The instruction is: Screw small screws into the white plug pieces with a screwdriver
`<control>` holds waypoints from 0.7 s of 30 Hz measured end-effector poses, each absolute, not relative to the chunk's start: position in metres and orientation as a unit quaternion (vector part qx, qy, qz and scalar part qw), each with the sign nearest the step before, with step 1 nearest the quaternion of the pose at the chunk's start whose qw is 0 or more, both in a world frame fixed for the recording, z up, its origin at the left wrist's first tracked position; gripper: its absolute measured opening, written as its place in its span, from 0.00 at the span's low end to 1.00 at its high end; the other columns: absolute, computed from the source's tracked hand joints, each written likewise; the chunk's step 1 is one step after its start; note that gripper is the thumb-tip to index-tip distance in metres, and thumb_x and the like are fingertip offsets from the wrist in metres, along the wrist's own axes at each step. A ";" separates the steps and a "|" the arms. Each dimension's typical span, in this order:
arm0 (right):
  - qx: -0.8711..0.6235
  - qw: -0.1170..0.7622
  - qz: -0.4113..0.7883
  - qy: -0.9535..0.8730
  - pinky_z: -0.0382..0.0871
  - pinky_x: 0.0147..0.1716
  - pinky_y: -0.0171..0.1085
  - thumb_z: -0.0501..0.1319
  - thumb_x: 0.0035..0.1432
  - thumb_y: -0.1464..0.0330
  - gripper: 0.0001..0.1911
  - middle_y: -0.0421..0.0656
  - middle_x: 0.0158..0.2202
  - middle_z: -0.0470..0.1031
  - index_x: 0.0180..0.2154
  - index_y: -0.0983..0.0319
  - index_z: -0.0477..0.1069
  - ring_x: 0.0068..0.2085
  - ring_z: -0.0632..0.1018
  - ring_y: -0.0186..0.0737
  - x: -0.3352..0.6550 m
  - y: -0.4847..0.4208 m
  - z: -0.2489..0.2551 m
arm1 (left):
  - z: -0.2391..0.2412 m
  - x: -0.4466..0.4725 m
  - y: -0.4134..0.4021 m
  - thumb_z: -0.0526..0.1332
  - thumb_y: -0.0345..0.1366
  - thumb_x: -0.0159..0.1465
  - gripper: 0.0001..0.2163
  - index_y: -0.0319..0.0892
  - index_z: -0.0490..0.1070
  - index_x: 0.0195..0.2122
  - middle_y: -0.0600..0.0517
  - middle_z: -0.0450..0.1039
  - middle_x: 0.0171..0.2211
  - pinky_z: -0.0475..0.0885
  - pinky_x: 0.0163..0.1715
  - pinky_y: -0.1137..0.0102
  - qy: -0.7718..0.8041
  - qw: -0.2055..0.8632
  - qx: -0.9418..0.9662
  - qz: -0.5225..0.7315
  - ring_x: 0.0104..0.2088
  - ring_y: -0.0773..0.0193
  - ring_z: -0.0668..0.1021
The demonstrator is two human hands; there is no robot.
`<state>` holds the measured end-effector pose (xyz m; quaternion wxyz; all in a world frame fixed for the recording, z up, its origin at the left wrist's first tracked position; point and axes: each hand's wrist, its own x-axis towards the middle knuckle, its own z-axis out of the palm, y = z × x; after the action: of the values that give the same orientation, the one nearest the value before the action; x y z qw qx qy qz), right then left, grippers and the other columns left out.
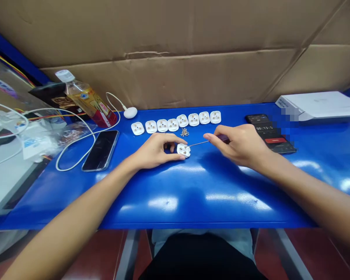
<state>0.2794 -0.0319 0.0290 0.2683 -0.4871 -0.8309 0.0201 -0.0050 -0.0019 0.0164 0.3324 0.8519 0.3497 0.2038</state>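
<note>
My left hand point(159, 151) grips a small white plastic plug housing point(183, 150) by its edges, thumb at the near side and fingers at the far side. Metal parts show inside the housing. In my right hand point(240, 144) is a screwdriver point(200, 143), its dark handle mostly hidden by my fingers. The thin shaft points left, and its tip meets the inside of the housing. Just behind the housing lies a small pile of screws point(184, 132). Beyond it, several similar white housings point(173, 125) form a row, with metal parts in them.
A phone point(101, 151) and white cable point(61, 155) lie left, near a drink bottle point(89, 101) and a white oval device point(130, 112). At right are a phone showing a timer point(270, 134) and a white box point(321, 104). Cardboard point(175, 81) stands behind the blue table point(186, 202).
</note>
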 end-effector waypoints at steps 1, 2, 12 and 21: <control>-0.486 0.259 0.013 -0.834 0.57 0.27 0.42 0.58 0.71 0.50 0.23 0.42 0.20 0.73 0.28 0.57 0.72 0.22 0.72 0.42 0.280 -0.032 0.031 | 0.016 -0.004 -0.002 0.73 0.49 0.64 0.21 0.43 0.82 0.53 0.49 0.82 0.40 0.69 0.36 0.68 0.348 0.334 0.852 0.205 0.33 0.63 0.75; -0.479 0.251 0.016 -0.841 0.58 0.27 0.42 0.59 0.71 0.50 0.22 0.42 0.20 0.74 0.28 0.57 0.72 0.22 0.72 0.42 0.281 -0.032 0.033 | 0.016 -0.003 -0.003 0.73 0.49 0.64 0.21 0.43 0.82 0.53 0.49 0.82 0.40 0.69 0.36 0.68 0.346 0.336 0.852 0.205 0.34 0.63 0.75; -0.433 0.250 0.096 -0.861 0.74 0.38 0.45 0.62 0.70 0.55 0.13 0.47 0.40 0.83 0.46 0.58 0.74 0.38 0.83 0.50 0.282 -0.032 0.039 | 0.016 -0.003 -0.002 0.72 0.49 0.65 0.21 0.44 0.82 0.54 0.49 0.83 0.45 0.70 0.37 0.68 0.338 0.352 0.850 0.197 0.38 0.61 0.77; -0.363 0.256 0.107 -0.890 0.77 0.46 0.47 0.59 0.70 0.65 0.15 0.49 0.50 0.82 0.56 0.57 0.70 0.46 0.83 0.50 0.283 -0.036 0.043 | 0.017 -0.003 -0.002 0.72 0.49 0.64 0.21 0.44 0.82 0.54 0.50 0.82 0.41 0.70 0.37 0.68 0.354 0.360 0.842 0.191 0.36 0.62 0.77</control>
<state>0.2834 -0.0364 0.0426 0.2555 -0.3631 -0.8896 0.1074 -0.0035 -0.0024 0.0175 0.3602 0.8418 0.3539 0.1909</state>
